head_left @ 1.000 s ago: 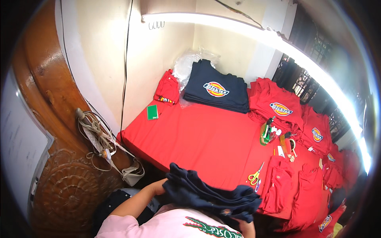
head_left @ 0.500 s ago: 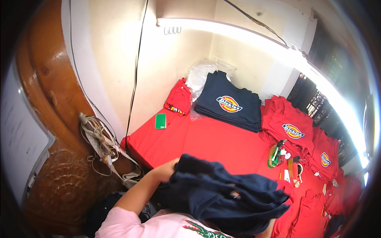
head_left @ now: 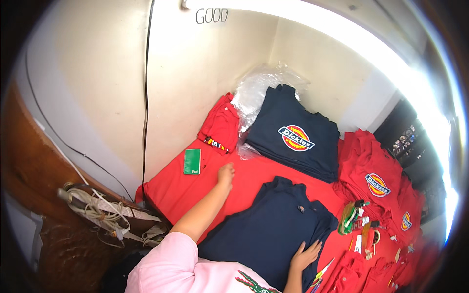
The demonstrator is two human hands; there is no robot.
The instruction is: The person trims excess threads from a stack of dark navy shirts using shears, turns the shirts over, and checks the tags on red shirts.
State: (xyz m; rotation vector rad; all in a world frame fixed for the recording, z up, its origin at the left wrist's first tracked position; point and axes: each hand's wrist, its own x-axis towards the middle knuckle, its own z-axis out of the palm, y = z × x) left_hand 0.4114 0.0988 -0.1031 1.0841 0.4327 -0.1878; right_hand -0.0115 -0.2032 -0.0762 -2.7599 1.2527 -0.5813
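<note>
A navy sleeveless shirt (head_left: 264, 222) lies spread out on the red-covered table in front of me, its neck pointing away and a small label at the collar. My right hand (head_left: 306, 255) rests flat on its right side, fingers spread. My left hand (head_left: 226, 175) is off the shirt, above the red cover between the shirt and a green booklet (head_left: 192, 161); its fingers look curled in, and I see nothing in them. Behind lies a neat stack of navy shirts (head_left: 273, 122) with a red, yellow and white emblem on top.
Folded red garments (head_left: 220, 122) and clear plastic wrap (head_left: 254, 93) lie against the wall. Red shirts (head_left: 359, 156) are piled at the right. Nearer are a green tool (head_left: 348, 217), scissors (head_left: 322, 271) and small items. Bundled cables (head_left: 95, 207) hang at the left.
The navy shirt, bunched and lifted between both hands before, now lies spread on the table. My left hand has let go and moved farther out; the right has opened flat on the cloth.
</note>
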